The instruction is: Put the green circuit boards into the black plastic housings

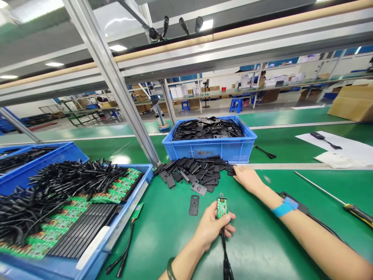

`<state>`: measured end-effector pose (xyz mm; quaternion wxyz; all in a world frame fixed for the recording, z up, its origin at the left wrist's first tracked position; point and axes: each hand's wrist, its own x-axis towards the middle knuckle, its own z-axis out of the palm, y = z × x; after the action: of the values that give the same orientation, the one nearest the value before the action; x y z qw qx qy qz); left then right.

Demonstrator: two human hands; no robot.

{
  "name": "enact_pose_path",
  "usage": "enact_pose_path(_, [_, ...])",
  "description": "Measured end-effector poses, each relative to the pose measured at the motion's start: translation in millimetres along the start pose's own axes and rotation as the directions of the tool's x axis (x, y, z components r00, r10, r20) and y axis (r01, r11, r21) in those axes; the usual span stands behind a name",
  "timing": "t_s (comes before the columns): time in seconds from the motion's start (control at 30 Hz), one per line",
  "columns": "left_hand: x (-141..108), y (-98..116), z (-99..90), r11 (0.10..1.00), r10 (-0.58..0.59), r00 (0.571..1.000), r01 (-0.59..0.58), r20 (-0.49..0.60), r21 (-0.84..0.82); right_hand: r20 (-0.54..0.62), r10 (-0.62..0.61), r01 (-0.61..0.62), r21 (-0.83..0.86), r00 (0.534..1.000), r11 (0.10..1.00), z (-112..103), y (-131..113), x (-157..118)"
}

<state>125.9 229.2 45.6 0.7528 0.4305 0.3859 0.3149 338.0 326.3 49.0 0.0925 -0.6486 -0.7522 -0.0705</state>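
My left hand (214,225) is closed around a small green circuit board (222,209) with a two-digit display. A metal loop shows at the board's top end, and black cables (225,256) hang from its lower end. To the right, my right hand (247,179) reaches to the edge of a pile of black plastic covers (198,171). Its fingertips pinch a black plastic cover (230,170) at the pile's right end. One separate cover (194,205) lies flat on the green table, left of the board.
Behind the pile stands a blue bin (208,149) full of black covers. At left, a blue tray (116,225) carries several cabled boards; one loose cabled board (136,212) lies beside it. A screwdriver (357,214) lies at right, and a metal post (116,83) rises behind the tray.
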Motion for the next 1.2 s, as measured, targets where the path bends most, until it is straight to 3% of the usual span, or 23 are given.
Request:
enact_pose_path(0.13, [0.9, 0.2, -0.4, 1.000, -0.003, 1.000, 0.003, 0.013, -0.024, -0.043, -0.020, 0.025, 0.115, 0.999, 0.993, -13.5, -8.3, -36.8])
enact_pose_path(0.2, [1.0, -1.2, -0.1, 0.999, 0.000, 1.000, 0.001, 0.023, -0.036, -0.070, 0.039, -0.011, 0.364, 0.997, 0.931, -21.4, -18.4, -57.8])
enact_pose_path(0.23, [1.0, -2.2, 0.2, 0.999, 0.002, 1.000, -0.001, 0.030, -0.039, -0.060, 0.079, -0.032, 0.554, 0.995, 0.832, -24.9, -25.0, -68.1])
enact_pose_path(0.3, [0.8, -4.5, 0.8, 0.999, 0.008, 0.998, -0.006, 0.057, -0.040, 0.020, 0.138, -0.085, 0.873, 0.990, 0.480, -29.9, -39.7, -86.3])
enact_pose_path(0.33, [0.8, -5.7, 1.0, 0.999, 0.012, 0.997, -0.009, 0.076, -0.041, 0.072, 0.145, -0.113, 0.947, 0.987, 0.302, -31.4, -46.8, -93.8])
enact_pose_path(0.37, [0.8, -6.8, 1.1, 0.999, 0.017, 0.995, -0.013, 0.097, -0.043, 0.114, 0.141, -0.139, 0.973, 0.983, 0.182, -32.2, -53.1, -99.9])
enact_pose_path(0.43, [0.7, -8.2, 0.9, 0.998, 0.026, 0.990, -0.019, 0.138, -0.052, 0.161, 0.133, -0.171, 0.983, 0.978, 0.073, -32.3, -62.1, -108.1])
enact_pose_path(0.6, [-0.1, -7.3, 1.4, 0.997, 0.017, 0.984, -0.003, 0.175, -0.079, 0.190, 0.138, -0.202, 0.976, 0.972, 0.076, -30.5, -67.4, -113.1])
enact_pose_path(0.77, [-1.4, -5.9, 1.6, 0.997, -0.002, 0.984, 0.017, 0.176, -0.081, 0.236, 0.102, -0.237, 0.971, 0.966, -0.004, -26.7, -71.3, -115.7])
enact_pose_path(1.07, [-0.4, -7.1, 1.2, 0.997, 0.079, 0.982, -0.079, 0.172, -0.008, 0.204, 0.162, -0.227, 0.963, 0.966, 0.143, -12.9, -70.3, -116.5])
enact_pose_path(1.2, [0.2, -9.3, 3.8, 0.994, 0.083, 0.989, -0.091, 0.127, 0.067, 0.225, 0.161, -0.246, 0.961, 0.961, 0.128, -14.2, -70.0, -114.6])
